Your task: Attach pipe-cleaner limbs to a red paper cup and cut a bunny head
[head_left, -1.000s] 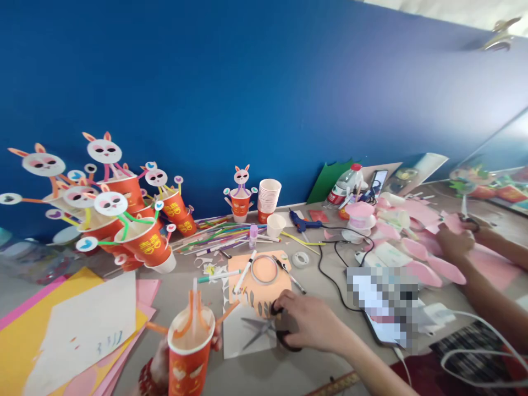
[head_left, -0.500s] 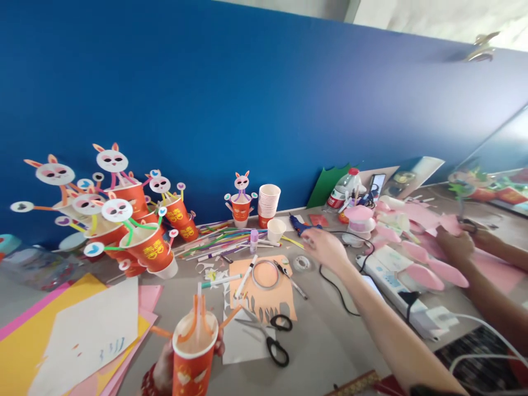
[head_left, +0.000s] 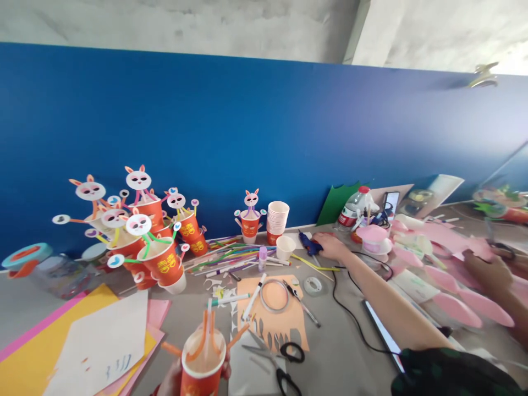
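My left hand (head_left: 170,379) holds a red paper cup (head_left: 202,363) upright at the bottom of the view. Orange pipe cleaners stick out of both its sides, and more orange strips and a pale stick rise from inside. Most of the hand is hidden behind the cup. My right hand (head_left: 330,246) is stretched far across the table, its fingers curled at the handle of a blue glue gun (head_left: 306,242). The fingertips are partly hidden. Close by lie yellow pipe cleaners (head_left: 311,265) and a roll of clear tape (head_left: 313,285).
Rabbit-faced cups (head_left: 165,261) cluster at the left. Stacked cups (head_left: 277,220) stand by the blue partition (head_left: 231,132). Scissors (head_left: 274,357), orange paper (head_left: 284,335) and markers lie centrally. Coloured sheets (head_left: 103,341) cover the left. A black cord (head_left: 350,319) runs under my right arm. A co-worker's hands (head_left: 489,272) handle pink material at right.
The camera has tilted up, so everything sits lower. My right hand has moved slightly right and farther in, against the glue gun's handle. My left hand still holds the cup.
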A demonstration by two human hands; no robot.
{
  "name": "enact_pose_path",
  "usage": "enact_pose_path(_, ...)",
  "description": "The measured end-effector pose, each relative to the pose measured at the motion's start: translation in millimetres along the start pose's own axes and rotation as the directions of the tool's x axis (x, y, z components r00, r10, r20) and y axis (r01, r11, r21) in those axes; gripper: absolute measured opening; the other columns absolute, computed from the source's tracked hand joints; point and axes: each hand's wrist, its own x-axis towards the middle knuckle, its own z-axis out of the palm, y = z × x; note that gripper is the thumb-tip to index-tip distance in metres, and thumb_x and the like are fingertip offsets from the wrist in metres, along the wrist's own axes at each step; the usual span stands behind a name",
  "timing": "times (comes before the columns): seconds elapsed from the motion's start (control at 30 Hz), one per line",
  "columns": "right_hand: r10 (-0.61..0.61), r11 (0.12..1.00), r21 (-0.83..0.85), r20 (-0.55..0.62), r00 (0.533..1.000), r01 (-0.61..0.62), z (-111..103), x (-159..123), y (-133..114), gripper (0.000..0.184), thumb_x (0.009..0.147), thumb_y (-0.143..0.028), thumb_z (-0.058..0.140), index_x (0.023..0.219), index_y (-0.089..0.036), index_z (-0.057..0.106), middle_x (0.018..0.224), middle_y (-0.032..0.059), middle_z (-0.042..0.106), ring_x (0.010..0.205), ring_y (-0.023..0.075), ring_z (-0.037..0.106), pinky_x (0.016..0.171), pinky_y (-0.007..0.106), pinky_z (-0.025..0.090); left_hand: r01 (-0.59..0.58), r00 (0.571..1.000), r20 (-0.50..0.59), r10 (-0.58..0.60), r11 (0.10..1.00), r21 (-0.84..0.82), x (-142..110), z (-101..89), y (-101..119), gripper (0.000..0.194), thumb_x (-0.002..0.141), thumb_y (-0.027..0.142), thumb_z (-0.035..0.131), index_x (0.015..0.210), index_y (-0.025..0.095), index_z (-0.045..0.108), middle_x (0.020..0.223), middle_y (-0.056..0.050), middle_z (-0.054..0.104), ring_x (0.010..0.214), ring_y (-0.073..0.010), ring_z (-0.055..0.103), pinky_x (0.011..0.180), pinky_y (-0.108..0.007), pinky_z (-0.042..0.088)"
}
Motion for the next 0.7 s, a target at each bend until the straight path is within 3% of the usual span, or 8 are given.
enact_pose_path(0.3,0.051,0.981,0.182,0.057,0.997,-0.06,6.8,16.3,18.2,0.031,0.096,-0.031,0.059,0.122,-0.016,0.058,0.123,0.0089,0.061,0.103,0.0227,0.063,0.086,0.043,0.055,0.005,0.999,0.044,-0.005,1.0,0.012,6.2,-11.1,-3.8,0.03,0.091,0.032,0.061,0.119,0.02,0.059,0.121,-0.008,0.062,0.106,-0.0253,0.062,0.085,-0.043,0.055)
enact_pose_path(0.47,0.135,0.92,0.378,-0.058,0.989,-0.103,1.9,18.7,18.3,0.025,0.094,-0.029,0.061,0.115,-0.015,0.06,0.112,0.0072,0.065,0.095,0.0202,0.065,0.082,0.039,0.056,-0.024,0.996,0.087,0.023,1.0,0.017,4.6,-14.0,-2.0,0.029,0.091,0.032,0.062,0.118,0.023,0.06,0.121,-0.008,0.062,0.107,-0.0257,0.061,0.084,-0.043,0.055)
enact_pose_path(0.57,0.244,0.851,0.514,-0.207,0.947,-0.107,-9.6,16.0,13.8,0.015,0.09,-0.022,0.061,0.103,-0.015,0.062,0.094,0.0062,0.069,0.083,0.0191,0.065,0.075,0.033,0.053,-0.05,0.993,0.108,0.048,0.999,0.009,2.8,-15.3,-3.1,0.034,0.09,0.037,0.062,0.12,0.02,0.058,0.117,-0.008,0.063,0.103,-0.0248,0.063,0.083,-0.043,0.055)
enact_pose_path(0.7,0.384,0.732,0.68,-0.37,0.846,-0.035,-33.8,2.3,-0.4,0.022,0.092,-0.031,0.047,0.092,-0.013,0.06,0.069,0.0055,0.064,0.057,0.0148,0.057,0.06,0.031,0.045,-0.078,0.993,0.082,0.08,0.997,-0.02,3.3,-22.4,-10.9,0.062,0.066,0.055,0.078,0.117,0.022,0.064,0.105,-0.011,0.07,0.102,-0.0357,0.064,0.074,-0.039,0.052)
